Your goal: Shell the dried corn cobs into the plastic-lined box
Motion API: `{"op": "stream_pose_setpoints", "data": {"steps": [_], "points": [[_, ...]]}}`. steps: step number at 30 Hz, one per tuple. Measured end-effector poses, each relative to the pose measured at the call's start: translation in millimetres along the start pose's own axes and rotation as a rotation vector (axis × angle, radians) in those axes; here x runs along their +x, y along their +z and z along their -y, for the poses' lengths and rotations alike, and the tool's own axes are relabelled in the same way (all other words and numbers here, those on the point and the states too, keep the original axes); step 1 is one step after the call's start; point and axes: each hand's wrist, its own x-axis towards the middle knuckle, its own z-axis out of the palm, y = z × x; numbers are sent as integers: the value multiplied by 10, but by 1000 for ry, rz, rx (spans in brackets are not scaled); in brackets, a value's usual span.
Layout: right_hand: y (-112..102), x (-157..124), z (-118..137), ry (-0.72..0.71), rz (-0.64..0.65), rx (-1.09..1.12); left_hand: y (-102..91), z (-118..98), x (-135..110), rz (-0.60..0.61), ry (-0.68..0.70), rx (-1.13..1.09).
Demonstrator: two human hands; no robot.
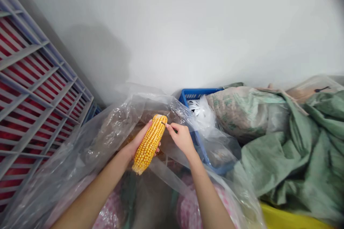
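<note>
My left hand (135, 144) is wrapped round a yellow corn cob (149, 143), holding it tilted with its cut end up and to the right. My right hand (181, 137) is pinched on a thin dark pointed tool (163, 123) whose tip touches the kernels near the cob's upper end. Both hands work above a large clear plastic bag (113, 132) that spreads open under them.
A stack of grey and red crates (34, 89) leans at the left. A blue plastic basket (196, 94) sits behind the bag, with green woven sacks (282, 139) at the right. A yellow rim (285, 218) shows at the bottom right. A white wall is behind.
</note>
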Motion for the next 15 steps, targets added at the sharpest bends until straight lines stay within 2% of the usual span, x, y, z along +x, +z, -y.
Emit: {"op": "stream_pose_setpoints", "data": {"steps": [3,7,9,12,15], "points": [[-2,12,6,-6,1,50,-2,-2,-24,52,-6,-55],[-19,30,37,1,5,198,35,-34,-56,230,-59,-147],[-44,30,53,27,-24,226,61,-44,-61,159,-31,-122],[-89,21,60,49,-88,185,75,-37,-45,-86,169,55],[-108,16,49,69,-84,156,65,-20,-40,-180,342,196]]}}
